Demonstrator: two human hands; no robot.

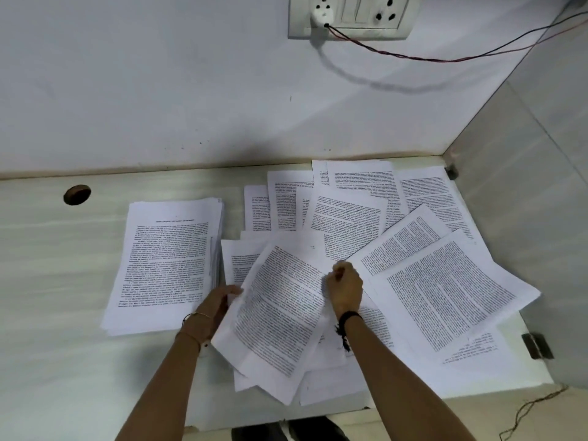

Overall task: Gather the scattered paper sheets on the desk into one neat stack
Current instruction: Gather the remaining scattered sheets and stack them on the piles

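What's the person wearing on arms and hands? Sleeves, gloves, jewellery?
No gloves, and no sleeves in view: both forearms are bare. The left hand has two thin gold-toned bangles at the wrist. The right hand has a black band at the wrist, with a frayed black tassel hanging off it. No rings visible.

I see the stack (pixel 165 259) as matt white paper, printed black. Right of the stack, the loose sheets (pixel 445 291) are the same thin matt paper. Under the stack, the counter (pixel 47 249) looks like smooth pale wood-grain laminate with a faint sheen. Above the stack, the socket plate (pixel 404 30) is glossy white plastic.
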